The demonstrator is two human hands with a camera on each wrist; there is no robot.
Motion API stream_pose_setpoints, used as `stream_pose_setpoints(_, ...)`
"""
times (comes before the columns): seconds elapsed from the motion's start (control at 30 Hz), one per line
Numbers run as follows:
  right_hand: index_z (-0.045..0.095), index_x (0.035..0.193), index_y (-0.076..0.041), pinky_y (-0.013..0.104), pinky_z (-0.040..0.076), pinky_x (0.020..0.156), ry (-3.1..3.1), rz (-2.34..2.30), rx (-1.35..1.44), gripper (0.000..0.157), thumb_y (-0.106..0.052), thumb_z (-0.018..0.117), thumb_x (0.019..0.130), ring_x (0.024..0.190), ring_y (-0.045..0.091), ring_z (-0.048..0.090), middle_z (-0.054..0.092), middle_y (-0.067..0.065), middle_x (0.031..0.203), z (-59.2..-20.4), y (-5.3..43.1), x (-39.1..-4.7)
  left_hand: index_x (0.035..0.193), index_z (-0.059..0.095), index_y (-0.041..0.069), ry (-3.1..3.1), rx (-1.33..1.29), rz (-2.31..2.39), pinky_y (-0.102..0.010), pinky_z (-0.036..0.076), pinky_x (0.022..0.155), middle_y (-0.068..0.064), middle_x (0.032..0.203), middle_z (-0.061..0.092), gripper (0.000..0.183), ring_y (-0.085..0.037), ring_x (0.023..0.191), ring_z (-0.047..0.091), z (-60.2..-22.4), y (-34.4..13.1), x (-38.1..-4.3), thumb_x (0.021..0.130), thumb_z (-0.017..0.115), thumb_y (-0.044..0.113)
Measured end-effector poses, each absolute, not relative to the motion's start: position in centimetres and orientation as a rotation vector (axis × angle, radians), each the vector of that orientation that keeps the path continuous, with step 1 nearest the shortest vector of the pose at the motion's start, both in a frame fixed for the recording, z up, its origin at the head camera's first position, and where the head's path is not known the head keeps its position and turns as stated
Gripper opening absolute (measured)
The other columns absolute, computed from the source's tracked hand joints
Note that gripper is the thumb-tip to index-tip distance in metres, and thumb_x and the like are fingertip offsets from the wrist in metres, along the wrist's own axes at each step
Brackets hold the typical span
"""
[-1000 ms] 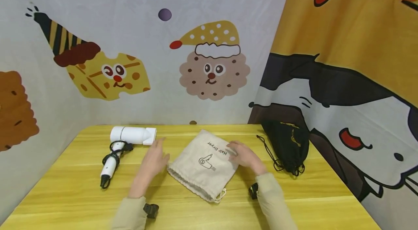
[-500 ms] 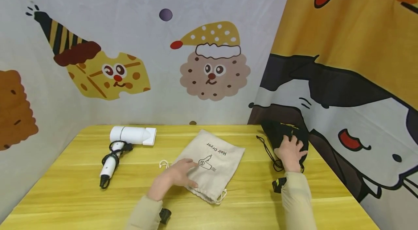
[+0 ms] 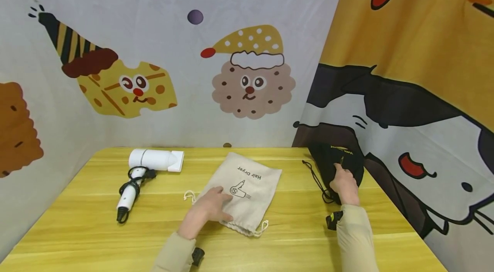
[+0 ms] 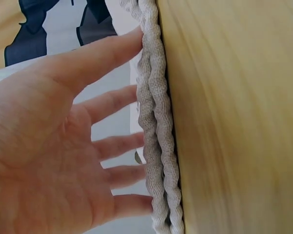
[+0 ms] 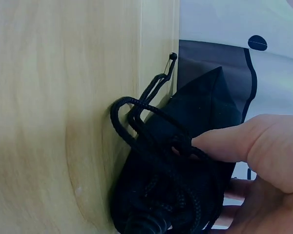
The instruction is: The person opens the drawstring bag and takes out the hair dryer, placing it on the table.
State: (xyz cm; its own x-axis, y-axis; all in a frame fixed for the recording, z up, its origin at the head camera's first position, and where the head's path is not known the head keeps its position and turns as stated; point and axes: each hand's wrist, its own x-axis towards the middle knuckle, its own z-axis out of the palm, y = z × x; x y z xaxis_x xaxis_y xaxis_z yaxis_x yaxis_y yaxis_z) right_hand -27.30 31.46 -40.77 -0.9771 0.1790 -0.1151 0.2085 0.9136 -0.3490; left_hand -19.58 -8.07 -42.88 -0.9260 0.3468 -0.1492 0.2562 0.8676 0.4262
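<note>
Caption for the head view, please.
Left hand rests flat on beige bag; right hand grips black bag; hair dryer lies left.

Light: bright, even, soft — no glare on the table.
Shadows: faint, close under the beige bag.
Head view: sharp mid-frame — walls bow toward the edges.
Left wrist view: table smeared, hand soft.
Right wrist view: black bag crisp, thumb blurred.

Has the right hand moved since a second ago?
Yes. The right hand went rightward, off the beige bag onto the black bag.
</note>
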Motion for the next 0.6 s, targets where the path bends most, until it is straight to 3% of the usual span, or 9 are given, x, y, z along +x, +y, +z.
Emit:
stream_pose_setpoints(0.2,0.025,0.144,0.002,0.059,0.046,0.080,3.000,-0.543,0.267,0.065,0.001,0.052,0.085,0.103,0.056,0.050,0.038,0.042,0.131,-40.7,31.2,-27.3,0.128,0.058,0.009,2.862,0.327,0.630,-0.063,0.032,0.106,-0.025,0.144,0.041,0.063,-0.049,0.133,0.035,-42.9,-8.5,-19.5,0.074,0.076,0.036)
stream_pose_setpoints(0.37,0.027,0.143,0.003,0.055,0.048,0.073,3.014,-0.538,0.226,0.065,0.003,0.054,0.084,0.097,0.053,0.053,0.043,0.042,0.124,-40.6,31.0,-27.3,0.125,0.060,0.008,2.910,0.239,0.594,-0.066,0.042,0.093,-0.025,0.136,0.047,0.061,-0.048,0.124,0.044,-43.0,-9.0,-19.7,0.074,0.076,0.038)
stream_pose_setpoints(0.6,0.030,0.141,0.002,0.053,0.048,0.072,3.028,-0.525,0.168,0.065,0.004,0.057,0.081,0.093,0.051,0.055,0.047,0.040,0.121,-40.7,30.8,-27.4,0.126,0.058,0.007,2.932,0.099,0.572,-0.067,0.045,0.086,-0.026,0.131,0.049,0.062,-0.048,0.117,0.047,-43.1,-9.4,-19.9,0.077,0.074,0.042)
